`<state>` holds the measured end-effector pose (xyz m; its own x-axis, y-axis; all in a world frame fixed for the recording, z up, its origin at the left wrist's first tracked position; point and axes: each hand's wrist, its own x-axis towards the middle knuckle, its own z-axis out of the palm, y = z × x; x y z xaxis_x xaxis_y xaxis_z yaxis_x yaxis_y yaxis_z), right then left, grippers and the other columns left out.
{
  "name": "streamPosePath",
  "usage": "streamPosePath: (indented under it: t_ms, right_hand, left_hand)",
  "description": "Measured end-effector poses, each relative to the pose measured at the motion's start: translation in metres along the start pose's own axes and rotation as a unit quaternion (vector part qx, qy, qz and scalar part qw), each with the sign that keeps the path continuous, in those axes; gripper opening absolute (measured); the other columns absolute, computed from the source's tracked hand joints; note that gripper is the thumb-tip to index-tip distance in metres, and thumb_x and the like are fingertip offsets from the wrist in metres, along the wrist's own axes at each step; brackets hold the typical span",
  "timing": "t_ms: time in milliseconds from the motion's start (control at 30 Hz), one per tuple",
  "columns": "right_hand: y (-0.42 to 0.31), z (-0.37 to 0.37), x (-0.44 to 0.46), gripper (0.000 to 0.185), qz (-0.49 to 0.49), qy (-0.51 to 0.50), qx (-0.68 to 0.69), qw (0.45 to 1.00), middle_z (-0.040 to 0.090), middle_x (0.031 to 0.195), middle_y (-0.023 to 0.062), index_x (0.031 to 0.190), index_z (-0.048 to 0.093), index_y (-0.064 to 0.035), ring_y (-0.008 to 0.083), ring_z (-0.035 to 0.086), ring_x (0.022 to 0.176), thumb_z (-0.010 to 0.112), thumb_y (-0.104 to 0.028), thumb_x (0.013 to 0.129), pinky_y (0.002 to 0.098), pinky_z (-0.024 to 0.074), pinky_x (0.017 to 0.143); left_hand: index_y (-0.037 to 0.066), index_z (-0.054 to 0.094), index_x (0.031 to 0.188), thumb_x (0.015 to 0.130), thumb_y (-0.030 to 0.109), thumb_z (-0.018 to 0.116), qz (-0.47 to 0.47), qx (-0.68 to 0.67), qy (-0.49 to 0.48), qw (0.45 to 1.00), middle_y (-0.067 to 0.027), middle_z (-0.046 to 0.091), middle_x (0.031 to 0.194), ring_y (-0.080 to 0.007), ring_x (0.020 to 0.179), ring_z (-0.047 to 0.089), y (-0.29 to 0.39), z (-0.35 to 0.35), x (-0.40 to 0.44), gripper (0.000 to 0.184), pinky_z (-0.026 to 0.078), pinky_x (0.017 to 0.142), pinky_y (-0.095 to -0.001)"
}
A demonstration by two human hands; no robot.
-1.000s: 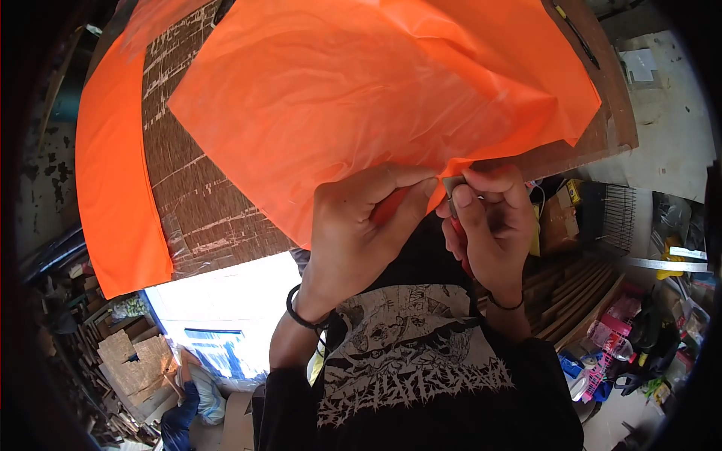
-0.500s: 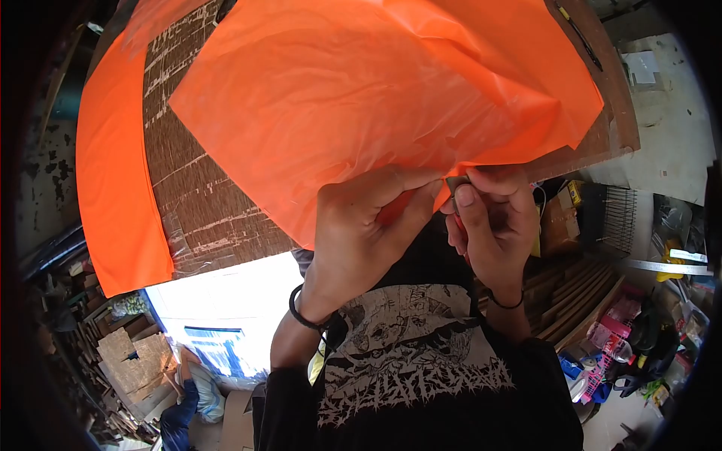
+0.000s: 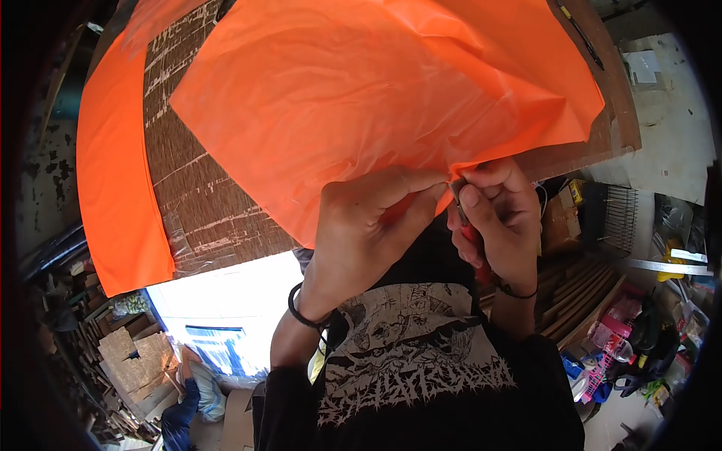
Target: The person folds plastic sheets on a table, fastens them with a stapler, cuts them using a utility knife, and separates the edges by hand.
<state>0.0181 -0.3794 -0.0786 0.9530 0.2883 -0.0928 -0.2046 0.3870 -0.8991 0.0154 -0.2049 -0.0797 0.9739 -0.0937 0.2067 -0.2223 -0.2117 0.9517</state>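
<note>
A large translucent orange plastic sheet point(image 3: 323, 98) lies over the brown work board, its near edge drawn together at my fingertips. My left hand point(image 3: 361, 222) is closed in a pinch on that edge. Close beside it, my right hand point(image 3: 500, 218) grips a small red-handled metal tool point(image 3: 471, 231). The tool's metal head touches or nearly touches the bunched edge; its exact kind is hidden by my fingers.
A folded orange strip point(image 3: 120, 173) hangs over the left of the scratched brown board point(image 3: 199, 195). A black-and-yellow pen point(image 3: 579, 34) lies at upper right. Wood strips point(image 3: 579, 301) stand below right, near scattered tools. Another person's leg point(image 3: 180, 413) shows at lower left.
My right hand has shifted slightly right and turned, exposing more of the tool's red handle. The sheet's right edge lifts and creases differently. My left hand keeps its pinch.
</note>
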Motion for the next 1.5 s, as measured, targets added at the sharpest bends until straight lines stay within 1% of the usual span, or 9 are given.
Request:
streamPosePath:
  t_ms: [133,200,300,433,500,733,900,1133,1500]
  right_hand:
    - [0.000,-0.001,0.002,0.012,0.028,-0.004,0.038,0.999,0.063,0.085,0.0122,0.106,0.053,0.0005,0.0061,0.053,0.053,0.056,-0.007,0.097,0.0175,0.0367,0.033]
    - [0.002,-0.004,0.004,0.014,0.063,-0.028,0.088,0.994,0.060,0.077,0.0116,0.107,0.053,0.0003,0.0059,0.047,0.042,0.054,-0.010,0.099,0.0179,0.0333,0.031]
    - [-0.002,-0.005,0.005,0.017,0.096,-0.043,0.102,0.989,0.056,0.071,0.0106,0.109,0.053,0.0003,0.0058,0.040,0.034,0.051,-0.015,0.101,0.0184,0.0291,0.029]
    - [-0.003,-0.006,0.005,0.020,0.106,-0.045,0.104,0.988,0.054,0.069,0.0106,0.111,0.053,0.0006,0.0059,0.039,0.033,0.049,-0.016,0.102,0.0186,0.0271,0.029]
    - [-0.003,-0.007,0.004,0.020,0.111,-0.053,0.123,0.985,0.054,0.069,0.0109,0.111,0.053,0.0005,0.0062,0.040,0.033,0.048,-0.017,0.102,0.0183,0.0272,0.029]
    - [-0.003,-0.005,0.003,0.018,0.127,-0.053,0.158,0.978,0.055,0.070,0.0113,0.110,0.051,-0.0001,0.0067,0.042,0.035,0.048,-0.016,0.102,0.0184,0.0314,0.030]
    - [0.012,0.010,-0.008,0.016,-0.100,0.077,-0.076,0.989,0.066,0.084,0.0146,0.109,0.048,-0.0010,0.0066,0.054,0.049,0.056,-0.005,0.096,0.0186,0.0398,0.040]
    - [0.009,0.013,-0.008,0.018,-0.122,0.106,-0.192,0.968,0.068,0.078,0.0110,0.105,0.052,0.0001,0.0049,0.056,0.053,0.063,-0.002,0.092,0.0184,0.0422,0.045]
    - [0.010,0.014,-0.006,0.010,-0.126,0.113,-0.260,0.951,0.068,0.073,0.0077,0.097,0.059,0.0000,0.0028,0.056,0.053,0.066,-0.003,0.090,0.0185,0.0426,0.046]
  left_hand:
    - [-0.002,0.070,0.096,0.087,-0.002,0.065,-0.003,-0.013,-0.004,1.000,-0.0045,0.067,0.073,-0.0034,0.062,0.055,-0.002,0.000,0.000,0.010,0.040,0.054,-0.0182]
    - [0.001,0.070,0.095,0.082,-0.003,0.068,-0.017,-0.006,-0.008,1.000,-0.0081,0.068,0.075,-0.0136,0.061,0.065,-0.002,0.000,0.000,0.015,0.049,0.055,-0.0245]
    - [0.001,0.070,0.096,0.082,-0.003,0.068,-0.003,-0.005,-0.011,1.000,-0.0076,0.068,0.075,-0.0129,0.061,0.064,-0.002,-0.001,0.001,0.015,0.049,0.055,-0.0241]
    - [0.002,0.070,0.097,0.082,-0.003,0.068,-0.006,-0.033,-0.007,0.999,-0.0074,0.068,0.075,-0.0121,0.061,0.064,-0.003,0.001,0.001,0.015,0.049,0.055,-0.0237]
    - [-0.002,0.070,0.098,0.088,-0.004,0.064,-0.016,-0.036,-0.014,0.999,-0.0053,0.068,0.077,-0.0044,0.066,0.057,0.001,0.000,0.000,0.012,0.042,0.057,-0.0183]
    - [0.000,0.069,0.097,0.084,-0.002,0.067,0.008,-0.043,-0.010,0.999,-0.0086,0.069,0.077,-0.0124,0.064,0.066,-0.006,0.001,0.001,0.013,0.050,0.057,-0.0236]
    - [-0.001,0.069,0.097,0.086,-0.001,0.066,-0.036,-0.082,0.013,0.996,-0.0120,0.071,0.081,-0.0149,0.069,0.069,-0.008,0.000,-0.001,0.012,0.052,0.062,-0.0247]
    - [-0.006,0.066,0.100,0.092,-0.002,0.061,-0.026,-0.088,-0.027,0.995,-0.0081,0.068,0.083,-0.0071,0.073,0.060,-0.005,-0.002,0.000,0.011,0.046,0.062,-0.0190]
    - [-0.002,0.067,0.101,0.088,-0.004,0.062,-0.034,-0.097,-0.022,0.994,-0.0118,0.069,0.083,-0.0150,0.070,0.065,-0.007,-0.003,0.000,0.014,0.048,0.061,-0.0243]
